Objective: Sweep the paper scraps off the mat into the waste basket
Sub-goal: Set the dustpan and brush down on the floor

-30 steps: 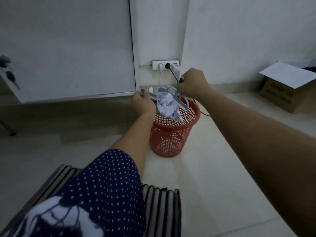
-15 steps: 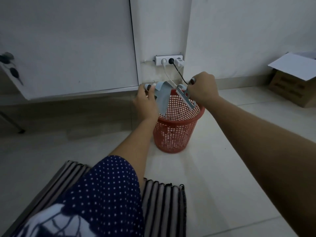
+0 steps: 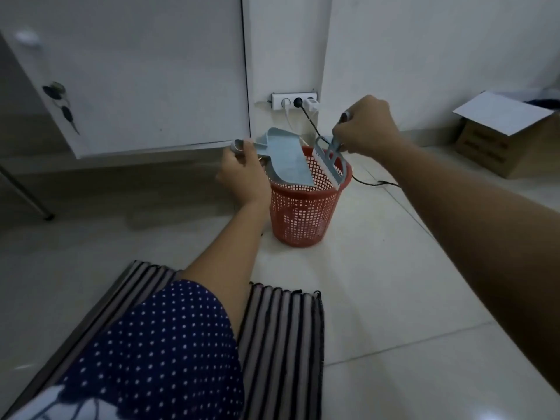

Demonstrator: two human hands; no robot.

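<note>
A red mesh waste basket stands on the tiled floor by the wall. My left hand grips the handle of a light blue dustpan, tipped steeply down with its lip inside the basket's rim. My right hand holds a small blue hand brush over the basket's right rim, bristles pointing down into it. White paper scraps show faintly through the mesh. The striped mat lies near me, partly hidden by my dotted sleeve; no scraps are visible on it.
A wall socket strip with plugs sits behind the basket, and a black cable trails across the floor to the right. An open cardboard box stands at the far right. A white door with keys fills the left.
The crumpled paper that lay in the dustpan a second ago has dropped into the basket. The dustpan is tipped steeper, and the brush has swung down over the right rim.
</note>
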